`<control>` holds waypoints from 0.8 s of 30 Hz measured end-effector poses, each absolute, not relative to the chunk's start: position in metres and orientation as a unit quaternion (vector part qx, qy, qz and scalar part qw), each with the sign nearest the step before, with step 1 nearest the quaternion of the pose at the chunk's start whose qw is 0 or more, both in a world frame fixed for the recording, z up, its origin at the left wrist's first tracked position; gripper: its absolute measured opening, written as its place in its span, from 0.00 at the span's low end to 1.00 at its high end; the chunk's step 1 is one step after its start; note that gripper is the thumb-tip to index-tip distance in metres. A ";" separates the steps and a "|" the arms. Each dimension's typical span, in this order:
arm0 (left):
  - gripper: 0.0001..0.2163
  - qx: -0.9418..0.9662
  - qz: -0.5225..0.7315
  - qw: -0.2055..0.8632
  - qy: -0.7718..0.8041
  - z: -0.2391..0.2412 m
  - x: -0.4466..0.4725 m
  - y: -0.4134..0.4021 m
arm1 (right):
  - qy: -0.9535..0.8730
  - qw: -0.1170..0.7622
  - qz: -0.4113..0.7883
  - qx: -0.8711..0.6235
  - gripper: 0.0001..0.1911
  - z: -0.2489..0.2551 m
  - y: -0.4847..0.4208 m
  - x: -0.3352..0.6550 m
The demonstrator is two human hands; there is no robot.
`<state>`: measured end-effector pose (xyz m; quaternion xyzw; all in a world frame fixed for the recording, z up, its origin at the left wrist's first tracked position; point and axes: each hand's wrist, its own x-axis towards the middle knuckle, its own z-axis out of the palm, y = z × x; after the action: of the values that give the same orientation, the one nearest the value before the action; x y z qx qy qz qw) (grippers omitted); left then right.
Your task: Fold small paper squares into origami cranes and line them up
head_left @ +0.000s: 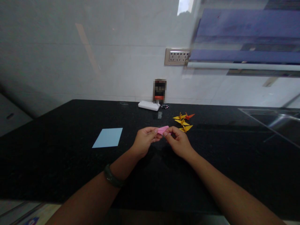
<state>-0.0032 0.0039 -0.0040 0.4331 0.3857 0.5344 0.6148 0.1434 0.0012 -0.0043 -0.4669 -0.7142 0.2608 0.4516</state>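
Note:
A small piece of folded pink origami paper (162, 130) is pinched between both hands above the dark countertop. My left hand (144, 140) grips its left end, thumb on top and fingers beneath. At its right end, the thumb and forefinger of my right hand (180, 142) close on the paper, covering that edge. Just beyond my right hand lie several folded paper cranes, yellow ones (182, 122) and an orange-red one (188, 116). Flat on the counter to the left rests a light blue square sheet of paper (108, 137).
A phone (159, 90) with a blurred screen leans against the tiled wall, behind a white oblong case (148, 105) with a beaded strap (164, 107). A sink (278, 120) is set into the counter (58, 162) at right. A wall socket (178, 56) sits above.

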 end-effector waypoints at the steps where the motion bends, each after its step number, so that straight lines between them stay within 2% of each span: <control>1: 0.10 0.434 0.536 0.612 0.388 -0.004 -0.003 0.004 | -0.712 0.451 0.266 -0.468 0.07 -0.004 0.001 0.143; 8: 0.19 0.478 0.542 0.574 0.386 -0.002 -0.001 0.003 | -0.718 0.442 0.278 -0.461 0.09 -0.006 0.003 0.144; 24: 0.13 0.480 0.559 0.534 0.413 0.001 0.001 0.001 | -0.706 0.461 0.271 -0.464 0.08 -0.007 0.002 0.142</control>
<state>0.0013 0.0010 0.0012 0.4805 0.4133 0.5593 0.5343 0.1425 0.0023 -0.0072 -0.4636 -0.7063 0.2712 0.4611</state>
